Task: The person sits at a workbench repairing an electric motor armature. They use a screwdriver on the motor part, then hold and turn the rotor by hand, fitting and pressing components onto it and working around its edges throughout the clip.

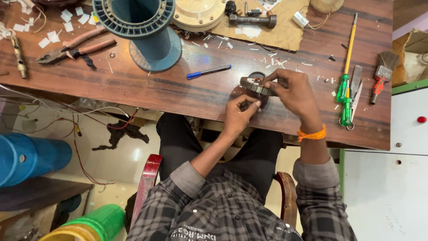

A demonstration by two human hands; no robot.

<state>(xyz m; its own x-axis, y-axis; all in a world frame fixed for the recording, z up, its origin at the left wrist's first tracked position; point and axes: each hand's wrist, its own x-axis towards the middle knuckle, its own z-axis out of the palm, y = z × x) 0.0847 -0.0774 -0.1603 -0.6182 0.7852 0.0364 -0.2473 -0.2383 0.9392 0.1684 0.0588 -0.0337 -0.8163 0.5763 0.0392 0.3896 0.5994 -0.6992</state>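
Slotted metal ring core sits tilted at the near edge of the wooden bench, lifted off the surface. Right hand grips its right rim, fingers curled over the top. Left hand is pinched narrow just below the core, fingertips at its underside; can't tell what's in the pinch. Blue pen lies just left. Blue spool and pliers further left, green-handled screwdrivers to the right.
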